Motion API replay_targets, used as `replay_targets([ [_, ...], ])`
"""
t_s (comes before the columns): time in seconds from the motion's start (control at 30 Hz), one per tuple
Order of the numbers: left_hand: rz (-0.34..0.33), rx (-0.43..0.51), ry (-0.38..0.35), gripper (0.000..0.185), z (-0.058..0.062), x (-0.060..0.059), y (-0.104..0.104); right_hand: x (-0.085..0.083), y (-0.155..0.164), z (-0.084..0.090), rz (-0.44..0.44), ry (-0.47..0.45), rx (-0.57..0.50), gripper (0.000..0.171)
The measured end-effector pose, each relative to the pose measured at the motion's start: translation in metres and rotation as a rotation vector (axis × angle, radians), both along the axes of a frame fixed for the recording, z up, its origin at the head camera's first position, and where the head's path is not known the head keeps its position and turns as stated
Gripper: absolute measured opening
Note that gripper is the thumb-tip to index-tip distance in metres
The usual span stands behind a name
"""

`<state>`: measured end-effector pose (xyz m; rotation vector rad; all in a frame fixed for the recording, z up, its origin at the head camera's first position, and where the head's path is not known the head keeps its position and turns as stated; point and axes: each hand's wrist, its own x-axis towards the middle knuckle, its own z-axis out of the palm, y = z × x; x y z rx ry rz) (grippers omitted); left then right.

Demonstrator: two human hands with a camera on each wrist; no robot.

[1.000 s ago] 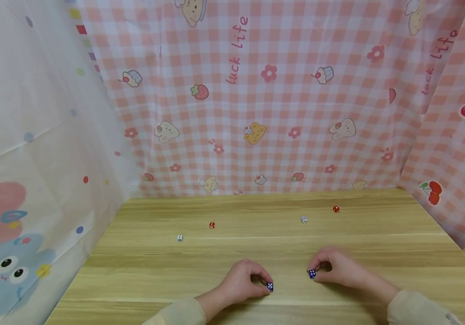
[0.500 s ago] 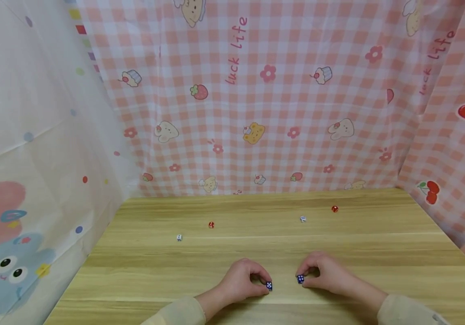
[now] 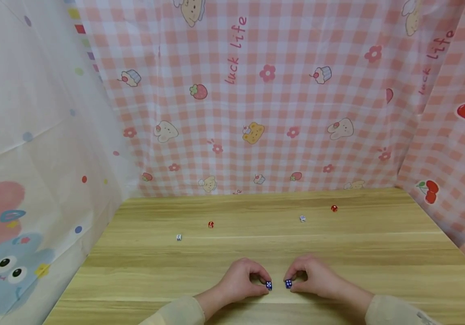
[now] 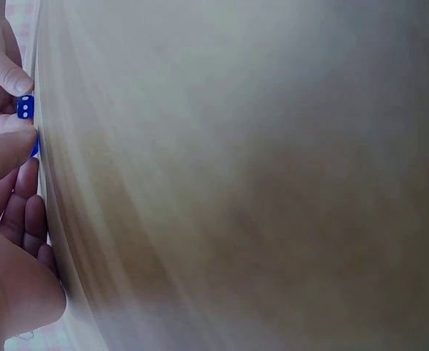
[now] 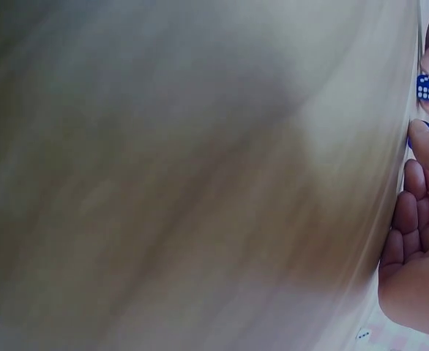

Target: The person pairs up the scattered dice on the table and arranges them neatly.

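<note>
The left hand [image 3: 240, 280] pinches a small blue die [image 3: 269, 285] with five white pips facing up. Just beside it, not touching, the right hand [image 3: 313, 277] pinches a matching second die [image 3: 288, 283], four pips up (three white dots mark one side). Both dice are at the near part of the wood-grained table [image 3: 232, 250].

Right blue die [image 3: 288, 284] was moved left by the right grip [image 3: 313, 277]; gap to left blue die [image 3: 269, 285] narrowed (near now).
</note>
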<state>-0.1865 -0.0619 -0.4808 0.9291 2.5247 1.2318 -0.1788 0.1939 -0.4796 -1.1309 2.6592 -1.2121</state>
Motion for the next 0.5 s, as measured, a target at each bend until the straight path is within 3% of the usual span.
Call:
replay_targets([
  [0.5,0.009,-0.011,0.03,0.014,-0.002,0.0,0.0,0.001,-0.02,0.001,-0.022,-0.046,0.047,0.016],
])
